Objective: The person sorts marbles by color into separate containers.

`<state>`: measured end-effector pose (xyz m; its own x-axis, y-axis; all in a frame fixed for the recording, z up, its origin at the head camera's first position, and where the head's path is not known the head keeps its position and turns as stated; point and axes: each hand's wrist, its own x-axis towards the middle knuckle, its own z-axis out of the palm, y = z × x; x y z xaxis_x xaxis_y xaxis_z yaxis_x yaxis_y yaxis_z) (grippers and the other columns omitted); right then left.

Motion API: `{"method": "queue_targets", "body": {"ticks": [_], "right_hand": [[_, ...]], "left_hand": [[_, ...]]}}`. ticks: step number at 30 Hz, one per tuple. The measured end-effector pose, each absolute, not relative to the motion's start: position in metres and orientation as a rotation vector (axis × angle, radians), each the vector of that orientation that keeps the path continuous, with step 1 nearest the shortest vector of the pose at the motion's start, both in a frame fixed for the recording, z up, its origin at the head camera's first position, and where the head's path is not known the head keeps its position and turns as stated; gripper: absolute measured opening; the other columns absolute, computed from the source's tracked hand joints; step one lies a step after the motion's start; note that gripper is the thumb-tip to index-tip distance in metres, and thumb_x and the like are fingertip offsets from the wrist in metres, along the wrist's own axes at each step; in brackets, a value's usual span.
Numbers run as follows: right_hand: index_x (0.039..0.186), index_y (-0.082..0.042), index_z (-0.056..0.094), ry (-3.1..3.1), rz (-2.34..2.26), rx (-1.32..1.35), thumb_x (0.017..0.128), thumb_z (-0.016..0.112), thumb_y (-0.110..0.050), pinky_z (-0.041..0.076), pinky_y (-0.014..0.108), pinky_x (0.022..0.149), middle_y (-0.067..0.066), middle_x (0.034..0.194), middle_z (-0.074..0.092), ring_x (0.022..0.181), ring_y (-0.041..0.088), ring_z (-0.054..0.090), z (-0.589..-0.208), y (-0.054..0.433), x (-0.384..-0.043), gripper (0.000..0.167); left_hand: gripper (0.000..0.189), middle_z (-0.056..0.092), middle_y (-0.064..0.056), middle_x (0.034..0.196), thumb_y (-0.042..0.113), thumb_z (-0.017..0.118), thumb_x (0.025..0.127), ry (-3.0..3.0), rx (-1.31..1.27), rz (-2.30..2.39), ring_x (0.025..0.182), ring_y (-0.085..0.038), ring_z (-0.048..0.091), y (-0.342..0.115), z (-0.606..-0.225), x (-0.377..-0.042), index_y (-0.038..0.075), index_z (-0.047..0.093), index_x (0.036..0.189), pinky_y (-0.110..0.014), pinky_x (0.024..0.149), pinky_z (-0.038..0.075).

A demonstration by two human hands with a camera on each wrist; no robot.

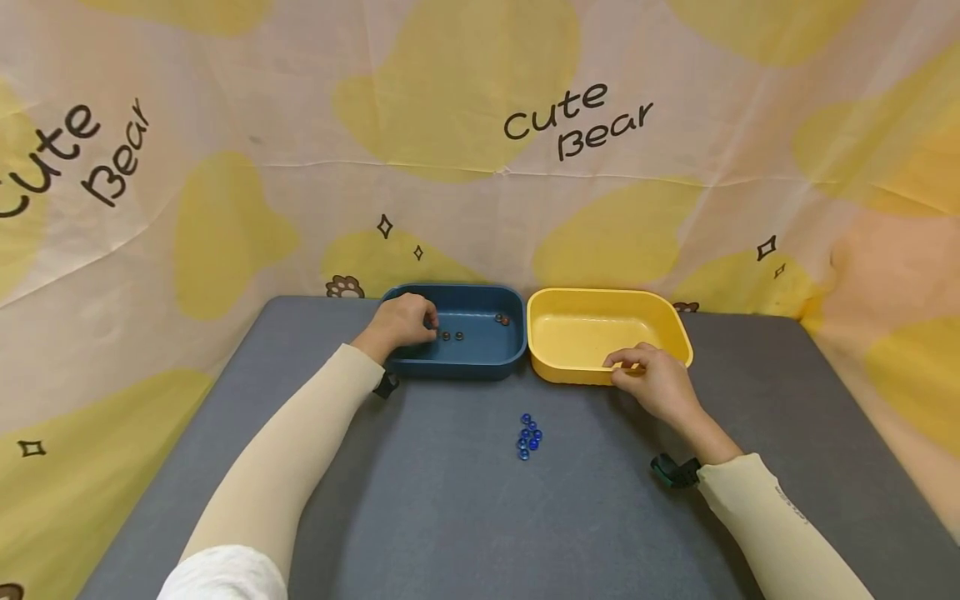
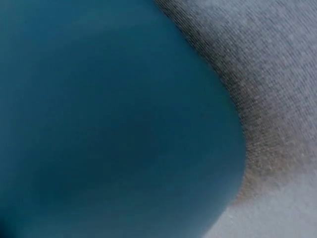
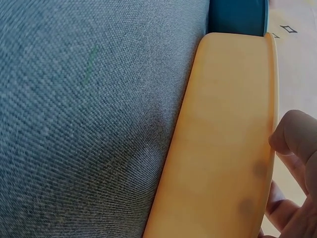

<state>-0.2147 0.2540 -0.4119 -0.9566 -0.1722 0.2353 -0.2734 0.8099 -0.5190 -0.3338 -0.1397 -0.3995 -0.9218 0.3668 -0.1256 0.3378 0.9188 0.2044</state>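
Over the left end of the blue box (image 1: pixel 480 337), I held my left hand (image 1: pixel 403 320) with its fingers bent down inside. I could not tell if they were pinching anything, because the tips were hard to see. Near them, two small brown marbles (image 1: pixel 460 336) lay on the bottom, and two more lay close together by the box's right side. My right hand (image 1: pixel 660 385) pinched the front edge of the yellow box (image 1: pixel 585 337), toward its right corner, thumb outside and fingers inside. That box stood just to the right of the blue one, on a gray table (image 1: pixel 465 500). Closer to me, a little bunch of shiny blue marbles (image 1: pixel 533 444) sat on the table. Behind the boxes hung a pink and yellow cloth (image 1: pixel 450 92) that said "Cute Bear."
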Motion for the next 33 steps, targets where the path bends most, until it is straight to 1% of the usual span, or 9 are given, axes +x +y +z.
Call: {"method": "queue_targets", "body": {"ticks": [10, 24, 33], "right_hand": [[0.088, -0.021, 0.074, -2.818, 0.840, 0.326, 0.082, 0.065, -0.012, 0.040, 0.031, 0.067, -0.001, 0.082, 0.065, 0.076, 0.017, 0.058, -0.4114, 0.2542, -0.2145, 0.014], [0.088, -0.019, 0.075, -2.821, 0.851, 0.321, 0.082, 0.066, -0.012, 0.041, 0.031, 0.067, 0.001, 0.082, 0.065, 0.077, 0.018, 0.059, -0.4115, 0.2539, -0.2130, 0.013], [0.090, -0.020, 0.074, -2.823, 0.851, 0.340, 0.083, 0.065, -0.013, 0.042, 0.032, 0.070, 0.001, 0.084, 0.065, 0.079, 0.019, 0.060, -0.4110, 0.2540, -0.2144, 0.014]], "left_hand": [[0.010, 0.068, 0.000, 0.091, 0.025, 0.069, 0.084, 2.909, 0.520, 0.271, 0.084, -0.017, 0.061, -0.1428, -0.4026, -0.3360, 0.017, 0.071, 0.089, -0.038, 0.079, 0.051], [0.011, 0.068, 0.000, 0.093, 0.025, 0.068, 0.085, 2.895, 0.496, 0.268, 0.085, -0.017, 0.060, -0.1408, -0.4063, -0.3373, 0.017, 0.071, 0.091, -0.038, 0.081, 0.051], [0.013, 0.068, 0.000, 0.096, 0.026, 0.067, 0.086, 2.886, 0.485, 0.280, 0.088, -0.017, 0.061, -0.1409, -0.4062, -0.3378, 0.017, 0.071, 0.095, -0.039, 0.082, 0.051]]}}
